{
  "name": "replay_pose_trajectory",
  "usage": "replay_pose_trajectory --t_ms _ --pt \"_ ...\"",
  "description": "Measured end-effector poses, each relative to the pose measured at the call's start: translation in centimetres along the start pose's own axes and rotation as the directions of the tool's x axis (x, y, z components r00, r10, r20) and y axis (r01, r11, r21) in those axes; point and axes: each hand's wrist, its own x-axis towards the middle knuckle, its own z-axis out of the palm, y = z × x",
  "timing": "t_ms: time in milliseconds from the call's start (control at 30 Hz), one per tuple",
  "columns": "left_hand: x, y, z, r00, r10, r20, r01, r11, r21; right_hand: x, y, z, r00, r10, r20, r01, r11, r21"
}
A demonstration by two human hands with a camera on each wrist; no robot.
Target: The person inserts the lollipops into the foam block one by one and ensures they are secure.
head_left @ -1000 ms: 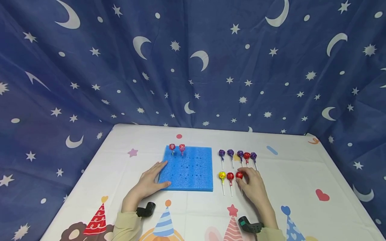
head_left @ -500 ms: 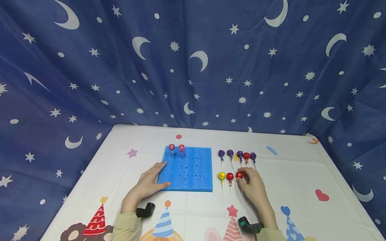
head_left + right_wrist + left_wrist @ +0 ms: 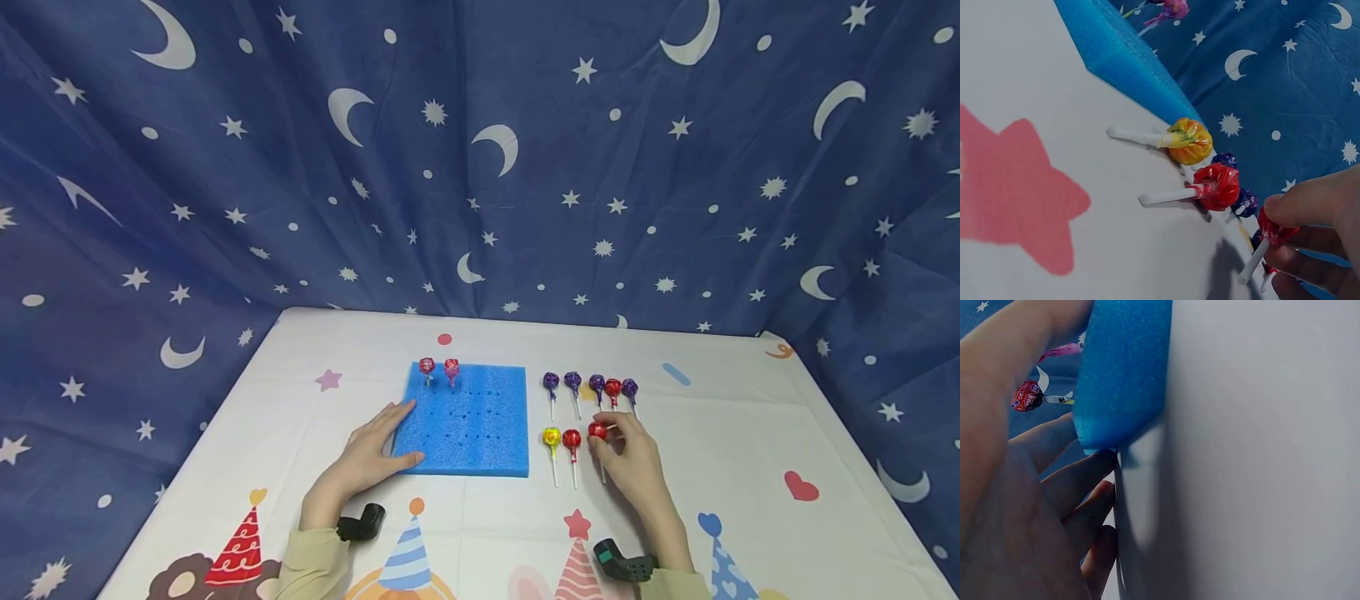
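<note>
Red lollipop (image 3: pixel 597 431) between right fingers (image 3: pixel 609 442)

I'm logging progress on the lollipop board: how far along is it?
Early on. Done: two red lollipops stand in the back row of the blue foam board. In hand: the right hand pinches a red lollipop, while the left hand rests on the board's edge. Left: seven lollipops lie on the table, and most holes are empty.
</note>
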Motion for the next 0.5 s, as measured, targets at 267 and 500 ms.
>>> replay_pose_trajectory --t_ms 267,500 --pt "-0.05 0.1 -0.2 1.0 -0.001 0.008 0.001 1.0 -0.017 0.06 -0.47 -0.62 0.999 -0.043 -0.017 0.044 0.999 0.017" --pt "0.0 0.15 -0.11 1.0 -0.002 0.011 0.003 1.0 -0.004 0.04 -0.94 -0.96 0.998 -0.055 -0.013 0.056 0.998 0.033"
